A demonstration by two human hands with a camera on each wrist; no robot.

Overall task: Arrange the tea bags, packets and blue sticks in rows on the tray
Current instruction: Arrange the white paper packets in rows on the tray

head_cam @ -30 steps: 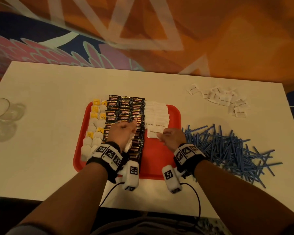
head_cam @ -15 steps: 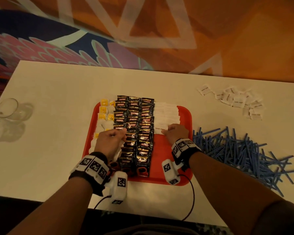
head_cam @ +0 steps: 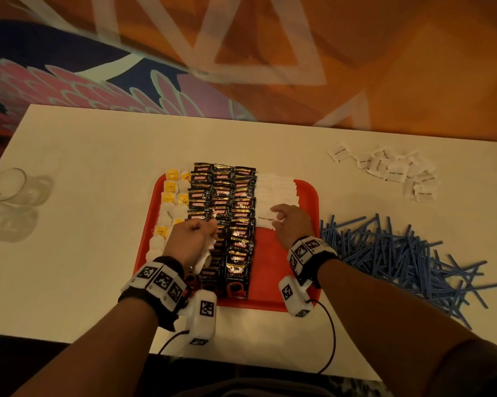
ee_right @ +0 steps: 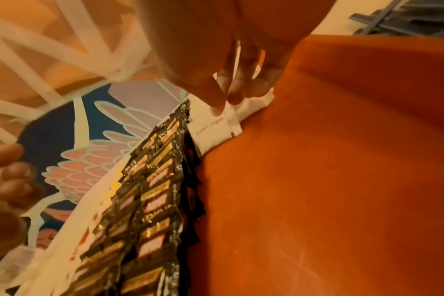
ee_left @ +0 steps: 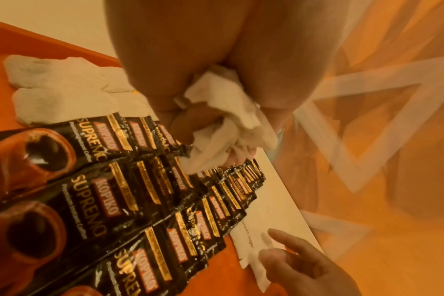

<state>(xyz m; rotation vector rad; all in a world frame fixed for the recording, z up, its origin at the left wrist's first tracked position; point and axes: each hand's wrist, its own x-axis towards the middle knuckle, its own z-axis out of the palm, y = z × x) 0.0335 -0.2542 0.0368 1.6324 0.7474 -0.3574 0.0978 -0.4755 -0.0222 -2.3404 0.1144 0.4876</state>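
A red tray [head_cam: 281, 265] holds tea bags [head_cam: 171, 196] down its left side, black coffee packets [head_cam: 230, 213] in the middle and white brown-sugar packets [head_cam: 276, 190] on the right. My left hand [head_cam: 192, 239] hovers over the coffee packets [ee_left: 109, 200] and grips a bunch of white tea bags [ee_left: 226, 122]. My right hand [head_cam: 290, 222] rests its fingers on the nearest white sugar packets [ee_right: 216, 128] of that row. The tray's [ee_right: 330, 180] near right part is bare. Blue sticks [head_cam: 399, 247] lie heaped on the table right of the tray.
A loose pile of white sugar packets [head_cam: 390, 170] lies at the table's far right. A clear glass [head_cam: 9, 184] lies on its side at the left edge. The white table [head_cam: 98, 173] stands over a patterned carpet. Cables run from both wrist units off the front edge.
My left hand drew back toward me and left over the coffee packets, still holding tea bags. My right hand moved forward with the white packets to the end of the sugar row.
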